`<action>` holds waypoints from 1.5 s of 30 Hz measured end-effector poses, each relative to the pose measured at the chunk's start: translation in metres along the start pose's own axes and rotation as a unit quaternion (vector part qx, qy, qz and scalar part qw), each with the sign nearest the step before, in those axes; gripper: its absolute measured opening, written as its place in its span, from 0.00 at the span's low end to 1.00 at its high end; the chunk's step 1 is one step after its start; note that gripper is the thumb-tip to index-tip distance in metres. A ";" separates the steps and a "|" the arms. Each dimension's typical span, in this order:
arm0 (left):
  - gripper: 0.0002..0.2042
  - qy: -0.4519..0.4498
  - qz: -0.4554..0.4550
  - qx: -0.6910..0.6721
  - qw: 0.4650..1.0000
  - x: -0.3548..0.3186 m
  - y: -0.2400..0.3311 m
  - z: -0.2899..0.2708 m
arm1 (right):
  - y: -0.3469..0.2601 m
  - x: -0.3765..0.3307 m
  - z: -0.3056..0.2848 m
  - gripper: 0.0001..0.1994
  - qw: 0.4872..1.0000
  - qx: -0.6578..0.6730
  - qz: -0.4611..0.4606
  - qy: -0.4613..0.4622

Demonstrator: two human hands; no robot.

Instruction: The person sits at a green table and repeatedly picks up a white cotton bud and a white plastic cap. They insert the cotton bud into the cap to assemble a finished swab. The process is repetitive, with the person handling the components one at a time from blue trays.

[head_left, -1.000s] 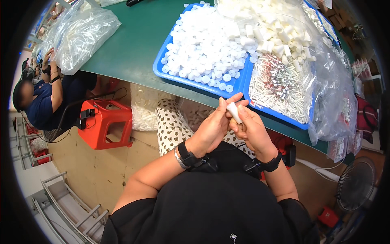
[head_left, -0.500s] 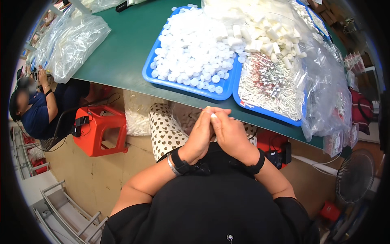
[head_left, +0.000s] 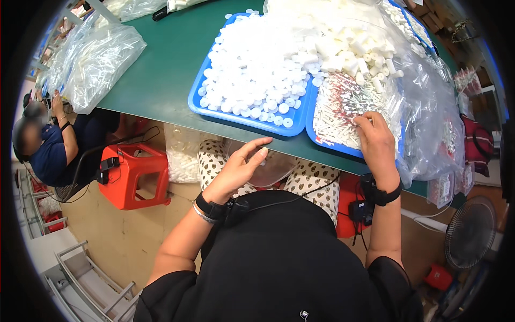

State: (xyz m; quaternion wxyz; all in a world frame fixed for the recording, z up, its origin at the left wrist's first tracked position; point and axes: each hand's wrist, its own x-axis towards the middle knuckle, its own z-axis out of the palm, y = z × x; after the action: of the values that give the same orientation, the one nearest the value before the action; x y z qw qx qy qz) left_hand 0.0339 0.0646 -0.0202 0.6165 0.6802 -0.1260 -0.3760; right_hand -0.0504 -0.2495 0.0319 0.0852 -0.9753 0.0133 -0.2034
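Note:
My right hand (head_left: 378, 140) reaches over the right blue tray (head_left: 343, 151), its fingertips pinched together among the small parts there. Slim white pieces (head_left: 335, 126) fill that tray, and a heap of thin reddish and silvery pins (head_left: 348, 99) lies on top. Whatever sits in the right fingertips is too small to make out. Just off the table's front edge, my left hand (head_left: 236, 170) hovers with thumb and forefinger apart, and I see nothing held in it. The left blue tray (head_left: 276, 130), beyond it, is heaped with translucent white round caps (head_left: 252, 70).
White foam-like cylinders (head_left: 370, 56) spill from clear plastic at the back. A clear bag (head_left: 429, 123) lies right of the trays, another bag (head_left: 107, 64) at the far left. A red stool (head_left: 134, 177) stands left, a fan (head_left: 470, 232) right. Another person (head_left: 48, 145) sits far left.
My hands, together before the table half a second ago, have come apart. The right has moved forward and right into the pin tray; the left has shifted slightly left and its fingers have spread.

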 end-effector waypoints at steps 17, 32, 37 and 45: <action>0.06 0.118 0.251 0.547 0.790 0.062 0.050 0.008 | -0.038 -0.007 -0.015 0.10 0.973 0.204 0.078 0.070; 0.11 -0.092 0.036 -0.340 0.935 0.042 0.043 0.033 | -0.080 -0.008 -0.010 0.04 0.960 0.273 0.057 0.030; 0.14 -0.156 -0.050 -0.600 0.783 0.035 0.023 0.044 | -0.084 -0.007 -0.006 0.05 0.977 0.211 -0.005 0.040; 0.10 -0.123 -0.055 -0.638 0.758 0.033 0.016 0.050 | -0.085 -0.010 -0.005 0.05 0.982 0.184 -0.021 0.040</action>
State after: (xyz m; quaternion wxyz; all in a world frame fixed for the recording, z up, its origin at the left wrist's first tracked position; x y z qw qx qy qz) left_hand 0.0277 0.0029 -0.0147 0.8653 0.0832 0.1062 -0.4828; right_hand -0.0620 -0.1654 0.0468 0.2579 -0.9342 -0.0411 -0.2432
